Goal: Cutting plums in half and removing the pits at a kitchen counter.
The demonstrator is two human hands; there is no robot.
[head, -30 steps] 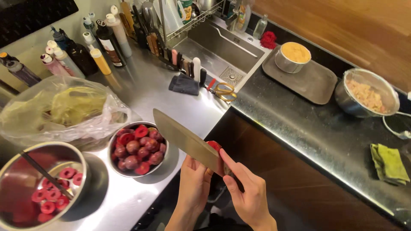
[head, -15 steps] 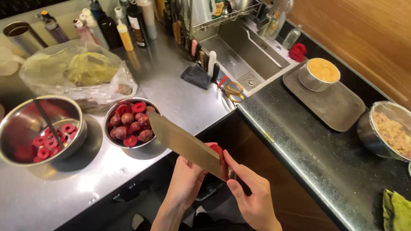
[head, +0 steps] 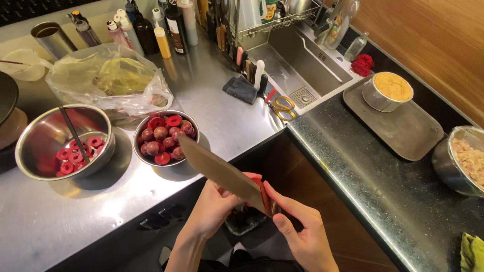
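My right hand (head: 298, 232) grips a wide cleaver (head: 219, 171) by its handle, the blade pointing up and left towards a steel bowl of whole red fruits (head: 165, 138). My left hand (head: 214, 206) holds a small red fruit (head: 258, 187) pressed against the blade near its heel. Both hands hover off the counter's front edge, above a dark container (head: 244, 221) below. A larger steel bowl (head: 63, 143) at the left holds red cut fruit rings and a dark stick.
A clear plastic bag of greenish matter (head: 108, 80) lies behind the bowls. Bottles (head: 151, 30) line the back. A sink (head: 292, 63) with scissors (head: 282, 107) sits right of centre. On the dark counter are a tray (head: 403, 128) with a tin and a bowl of food (head: 466, 158).
The view has shifted, so the counter and bowls now sit further left and lower in the picture. The hands, cleaver and red fruit keep the same hold and pose.
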